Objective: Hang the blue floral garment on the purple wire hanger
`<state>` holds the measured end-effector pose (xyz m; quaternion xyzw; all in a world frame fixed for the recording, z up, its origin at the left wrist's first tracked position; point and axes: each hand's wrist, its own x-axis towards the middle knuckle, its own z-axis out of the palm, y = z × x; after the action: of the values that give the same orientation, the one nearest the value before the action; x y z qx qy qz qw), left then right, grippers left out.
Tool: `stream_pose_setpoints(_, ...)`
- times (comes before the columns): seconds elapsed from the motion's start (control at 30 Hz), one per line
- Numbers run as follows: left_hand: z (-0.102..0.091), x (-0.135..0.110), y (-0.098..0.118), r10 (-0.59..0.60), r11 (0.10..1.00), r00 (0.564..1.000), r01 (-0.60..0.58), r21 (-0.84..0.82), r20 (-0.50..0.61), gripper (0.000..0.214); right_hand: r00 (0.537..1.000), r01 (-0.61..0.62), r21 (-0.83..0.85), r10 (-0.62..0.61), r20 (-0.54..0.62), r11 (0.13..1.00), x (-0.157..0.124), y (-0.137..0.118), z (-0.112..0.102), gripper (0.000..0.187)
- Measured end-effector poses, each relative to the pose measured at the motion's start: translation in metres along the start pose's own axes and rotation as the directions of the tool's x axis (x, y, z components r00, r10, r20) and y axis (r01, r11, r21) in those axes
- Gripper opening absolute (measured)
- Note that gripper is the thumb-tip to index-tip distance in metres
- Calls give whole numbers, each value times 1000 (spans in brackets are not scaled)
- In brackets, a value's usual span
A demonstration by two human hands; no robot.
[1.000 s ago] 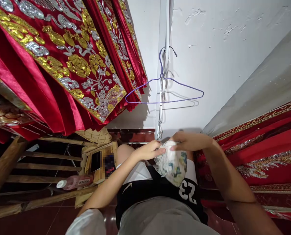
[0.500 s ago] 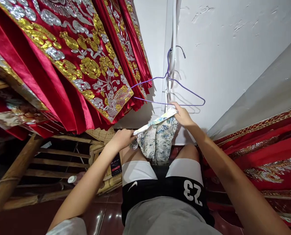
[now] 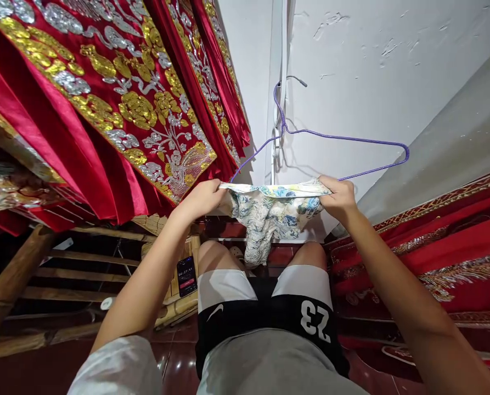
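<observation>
A white floral garment [image 3: 265, 219] with blue and yellow print is stretched by its top band in front of me. My left hand [image 3: 203, 198] is closed on the left end of that band. The other end is pinched by my right hand [image 3: 339, 196]. Just behind the band hangs a purple wire hanger [image 3: 335, 135], its hook on a white strip by the wall. Most of the hanger's lower bar is hidden by the cloth; whether they are joined I cannot tell. The garment's loose folds droop between my knees.
Red cloth with gold and silver sequins [image 3: 138, 109] hangs at the left. More red embroidered fabric [image 3: 442, 247] lies along the right. A bamboo rack [image 3: 84, 263] and a phone [image 3: 186, 276] are at lower left. A white wall [image 3: 351, 99] rises ahead.
My hands have spread farther apart and the band has gone from slanted to nearly level and taut. The hanger has swung, its right end now nearer and farther right.
</observation>
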<state>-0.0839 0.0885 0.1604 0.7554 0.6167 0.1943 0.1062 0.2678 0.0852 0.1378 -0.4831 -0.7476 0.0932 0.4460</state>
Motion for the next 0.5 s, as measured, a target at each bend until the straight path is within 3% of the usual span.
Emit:
stream_pose_setpoints(0.07,4,7,-3,-48,999,993,46,19,106,24,999,-8,-9,8,-33,1000,-3,0,2,7)
stream_pose_setpoints(0.1,6,10,-4,-52,999,994,50,19,96,23,999,-16,0,16,-36,1000,-5,-1,3,7)
stream_pose_setpoints(0.2,10,17,-9,30,999,989,-34,-26,-145,13,999,-52,69,52,-1,996,-7,-3,7,12)
stream_pose_setpoints(0.3,13,27,-8,189,951,926,-256,-175,-328,9,996,-88,177,85,22,980,-6,-9,10,13)
stream_pose_setpoints(0.43,15,37,4,263,790,889,-422,-445,-375,18,983,-151,290,114,143,945,-5,-14,9,4)
stream_pose_setpoints(0.5,13,38,10,285,773,891,-432,-464,-354,25,984,-153,288,120,129,945,-8,-12,6,15)
